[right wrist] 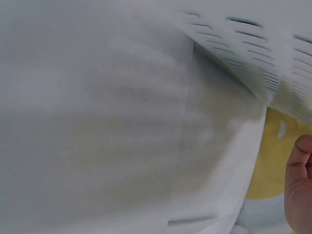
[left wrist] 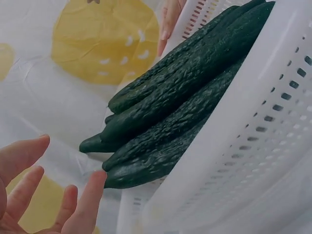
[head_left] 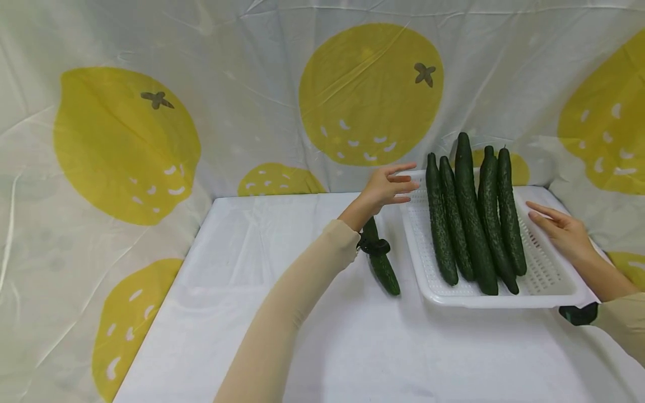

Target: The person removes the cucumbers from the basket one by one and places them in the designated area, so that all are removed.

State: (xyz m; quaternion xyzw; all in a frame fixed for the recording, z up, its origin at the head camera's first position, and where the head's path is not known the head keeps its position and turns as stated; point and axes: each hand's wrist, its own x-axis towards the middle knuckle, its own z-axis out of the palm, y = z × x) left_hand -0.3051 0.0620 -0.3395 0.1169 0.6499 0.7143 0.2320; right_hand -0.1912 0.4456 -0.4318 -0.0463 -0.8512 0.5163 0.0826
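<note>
A white perforated plastic basket (head_left: 428,282) holds several dark green cucumbers (head_left: 471,218) lying side by side, their far ends sticking out past its back rim. My left hand (head_left: 388,187) is at the basket's back left corner, fingers spread and fairly straight, with nothing in them. In the left wrist view those fingers (left wrist: 92,204) appear close to the cucumber ends. On the other side, my right hand (head_left: 566,235) lies along the basket's right rim with fingers extended; whether it touches the rim I cannot tell. Another cucumber (head_left: 385,274) lies on the table, partly hidden by my left wrist.
The table has a white cloth (head_left: 242,257). Behind and beside it hangs a pale curtain (head_left: 242,112) printed with large yellow lemons. Small black cameras sit on the left wrist (head_left: 373,245) and the right wrist (head_left: 579,313).
</note>
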